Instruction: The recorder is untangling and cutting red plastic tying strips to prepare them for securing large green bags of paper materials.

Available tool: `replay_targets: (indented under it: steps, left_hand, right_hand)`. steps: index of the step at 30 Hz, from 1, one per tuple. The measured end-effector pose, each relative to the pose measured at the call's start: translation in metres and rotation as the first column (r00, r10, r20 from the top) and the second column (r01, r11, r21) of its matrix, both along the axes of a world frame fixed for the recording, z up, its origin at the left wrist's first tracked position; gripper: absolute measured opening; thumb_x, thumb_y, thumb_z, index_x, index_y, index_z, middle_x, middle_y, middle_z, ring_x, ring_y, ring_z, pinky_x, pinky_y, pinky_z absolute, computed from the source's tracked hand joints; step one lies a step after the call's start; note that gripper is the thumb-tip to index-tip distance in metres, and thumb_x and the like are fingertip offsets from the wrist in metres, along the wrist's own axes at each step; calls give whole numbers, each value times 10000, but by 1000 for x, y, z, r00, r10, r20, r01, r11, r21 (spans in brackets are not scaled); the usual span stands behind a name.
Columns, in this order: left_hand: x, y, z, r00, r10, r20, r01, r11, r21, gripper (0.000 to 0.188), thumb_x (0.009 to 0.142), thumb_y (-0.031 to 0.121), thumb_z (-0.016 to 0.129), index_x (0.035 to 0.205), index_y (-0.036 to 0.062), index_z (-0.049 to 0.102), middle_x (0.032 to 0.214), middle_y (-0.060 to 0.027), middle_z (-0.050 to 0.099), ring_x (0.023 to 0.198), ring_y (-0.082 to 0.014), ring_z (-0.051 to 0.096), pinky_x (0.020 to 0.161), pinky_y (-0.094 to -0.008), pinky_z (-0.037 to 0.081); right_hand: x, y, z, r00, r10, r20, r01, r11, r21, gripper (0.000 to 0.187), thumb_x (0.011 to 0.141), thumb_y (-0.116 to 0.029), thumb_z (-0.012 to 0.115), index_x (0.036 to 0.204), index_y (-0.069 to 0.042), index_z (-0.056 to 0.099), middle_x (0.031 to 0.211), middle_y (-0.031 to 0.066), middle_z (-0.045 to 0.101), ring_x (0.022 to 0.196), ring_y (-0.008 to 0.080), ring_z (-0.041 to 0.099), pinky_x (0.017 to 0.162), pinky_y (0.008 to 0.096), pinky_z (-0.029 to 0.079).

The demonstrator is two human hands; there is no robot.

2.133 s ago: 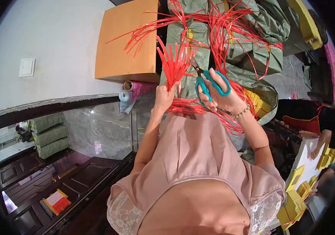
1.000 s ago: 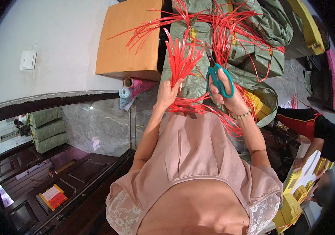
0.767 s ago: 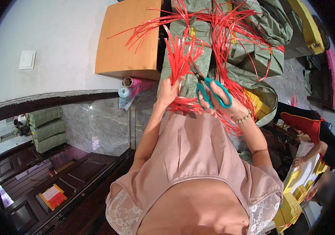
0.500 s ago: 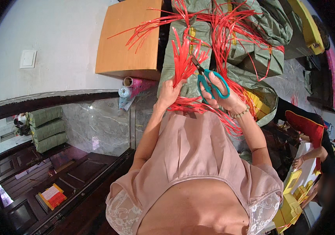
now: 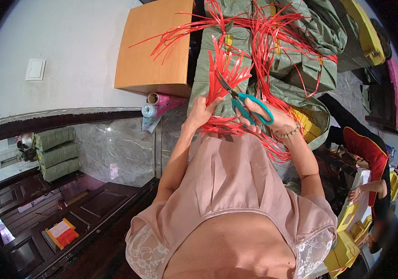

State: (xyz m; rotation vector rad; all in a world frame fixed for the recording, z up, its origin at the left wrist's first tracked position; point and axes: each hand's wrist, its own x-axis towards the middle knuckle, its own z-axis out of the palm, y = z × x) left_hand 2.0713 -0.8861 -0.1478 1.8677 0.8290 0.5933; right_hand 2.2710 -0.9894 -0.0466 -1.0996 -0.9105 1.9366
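Green woven sacks (image 5: pixel 273 60) fill the space ahead, cardboard box (image 5: pixel 155 46) just to their left. Loose red plastic strips (image 5: pixel 273 32) sprawl over the sacks. Left hand (image 5: pixel 200 113) is clenched around a bundle of red strips (image 5: pixel 224 74) fanning upward. Right hand (image 5: pixel 269 120) has fingers through the teal-handled scissors (image 5: pixel 243 100), blades at the bundle.

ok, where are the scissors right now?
Head view, upper centre: the scissors are in the right hand, blades at the red strips held by the left hand.
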Motion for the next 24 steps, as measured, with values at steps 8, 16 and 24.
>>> replay_targets:
  steps: [8,16,24]
  left_hand:
    - [0,-2,7,1000,-19,-1,19,999,-36,244,865,236,561,986,31,614,781,-162,642,713,-239,643,614,-347,457]
    - [2,-3,1,999,-11,49,8,999,47,232,862,213,556,973,16,610,785,-151,647,722,-266,639,617,-351,460]
    - [3,0,3,995,-15,98,21,998,-56,285,899,275,517,940,6,601,711,-79,626,651,-104,554,602,-289,442]
  right_hand:
    - [0,5,-12,999,21,-28,-21,1000,8,573,841,-620,382,842,-56,485,573,-15,455,434,56,449,377,174,365]
    - [-4,11,-13,982,-68,-173,62,997,-41,569,832,-637,383,848,-77,480,578,-22,456,438,46,437,384,175,370]
    - [-2,10,-3,998,-19,57,13,994,106,520,836,-605,425,870,-88,471,605,-30,451,455,40,435,413,165,355]
